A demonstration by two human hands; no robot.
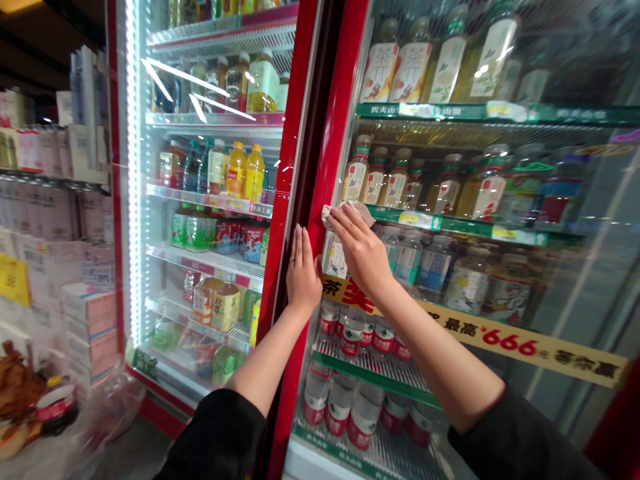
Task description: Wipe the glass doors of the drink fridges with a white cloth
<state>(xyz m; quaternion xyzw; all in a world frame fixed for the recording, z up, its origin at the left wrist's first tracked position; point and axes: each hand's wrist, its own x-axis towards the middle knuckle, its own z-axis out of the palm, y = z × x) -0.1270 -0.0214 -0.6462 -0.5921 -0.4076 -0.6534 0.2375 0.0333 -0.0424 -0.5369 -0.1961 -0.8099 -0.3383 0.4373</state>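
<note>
My right hand point(363, 245) presses a crumpled whitish cloth point(364, 213) against the glass door point(595, 267) of the right drinks fridge, close to its red frame point(327, 167). Part of the cloth is hidden under the fingers. My left hand point(303, 272) rests with fingers stretched out on the dark strip between the two fridges, holding nothing. A yellow banner point(565, 353) with black and red lettering runs across the glass below my right hand. Behind the door stand rows of tea bottles point(395, 177) and red-labelled water bottles point(353, 333).
To the left is another fridge with a red frame point(287, 147), a bright light strip point(133, 167) and shelves of bottles and cans. Farther left, shelving holds pink cartons point(87, 313). A clear plastic bag point(107, 413) lies on the floor.
</note>
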